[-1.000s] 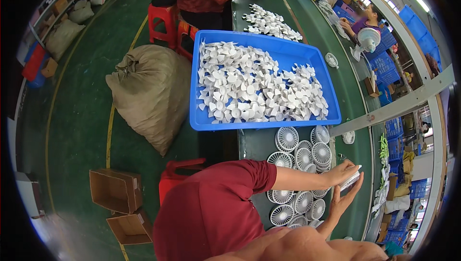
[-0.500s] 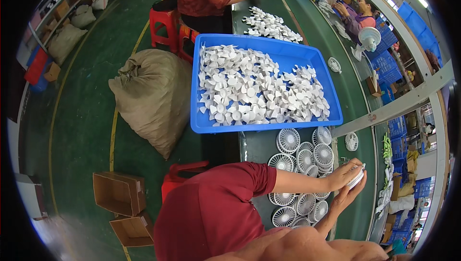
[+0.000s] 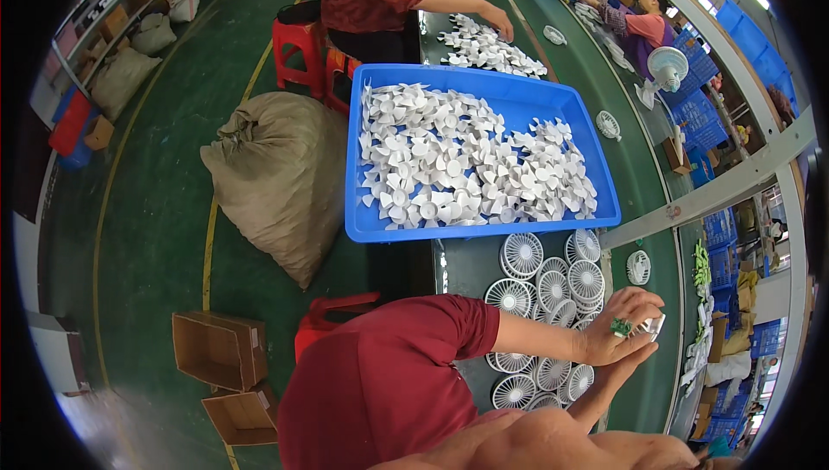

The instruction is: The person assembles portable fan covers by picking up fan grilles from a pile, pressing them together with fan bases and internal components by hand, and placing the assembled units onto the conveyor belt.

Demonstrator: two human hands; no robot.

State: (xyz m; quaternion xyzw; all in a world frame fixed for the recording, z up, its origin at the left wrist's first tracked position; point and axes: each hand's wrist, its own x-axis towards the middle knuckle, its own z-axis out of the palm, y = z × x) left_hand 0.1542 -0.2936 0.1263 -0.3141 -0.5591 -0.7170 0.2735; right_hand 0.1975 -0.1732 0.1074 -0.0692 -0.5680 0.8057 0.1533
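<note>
Over the right-hand green belt, my left hand (image 3: 618,325) and my right hand (image 3: 623,368) are closed together around a white fan part (image 3: 654,327). Only its edge shows past my fingers, so its exact kind is hidden. A small green piece (image 3: 621,327) shows against the fingers of my left hand; what it is I cannot make out. Beneath and left of my forearm lie stacks of round white fan grilles (image 3: 586,281). Beyond them, a blue tray (image 3: 484,232) holds a heap of white fan blades (image 3: 449,159).
Along the green belt (image 3: 635,189) lie a white fan grille (image 3: 639,268) and another (image 3: 608,125). A pale metal post (image 3: 734,172) crosses on the right. A bulging sack (image 3: 281,181), cardboard boxes (image 3: 216,349) and red stools (image 3: 298,47) stand left. Co-workers sit farther along.
My left hand has rolled over the white part, its back now turned up, and the green piece has come into view. A co-worker's hand now reaches to the far blade pile.
</note>
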